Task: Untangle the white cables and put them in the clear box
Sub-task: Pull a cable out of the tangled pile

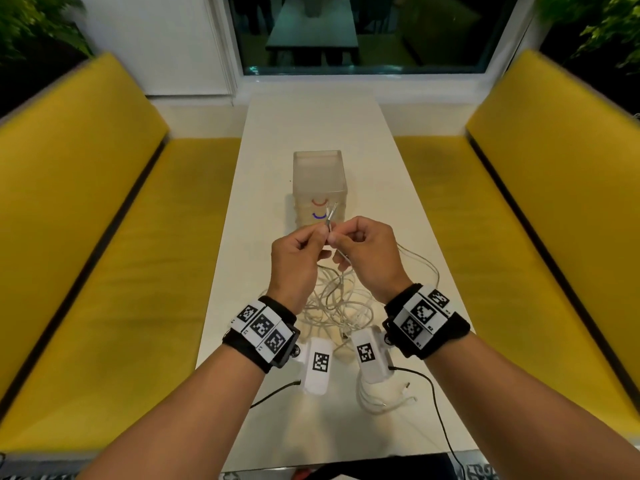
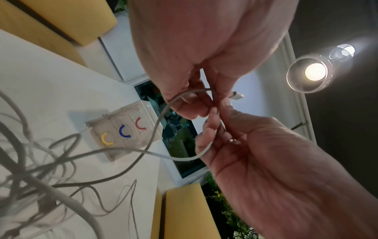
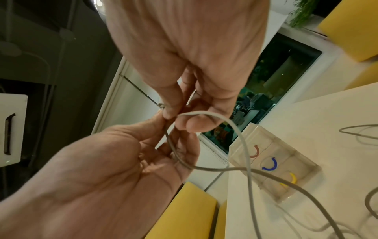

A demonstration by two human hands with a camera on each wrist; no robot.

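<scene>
Cable tangle [image 1: 332,303] sprawls before clear box [image 1: 319,187]; left hand [image 1: 298,258] and right hand [image 1: 367,251] pinch one cable's ends.

Both hands raised and meeting at the fingertips, forearms stretched forward

The left hand [image 1: 297,253] and right hand [image 1: 367,251] are held up close together, knuckles toward the head camera, each pinching a thin white cable [image 2: 163,113] between thumb and forefinger; the remaining fingers [image 3: 190,124] curl loosely inward, and the two grips nearly touch. Both bare forearms angle in from the lower corners, each wrist wrapped in a black band [image 1: 256,351] carrying square black-and-white marker tags [image 1: 420,313]
</scene>
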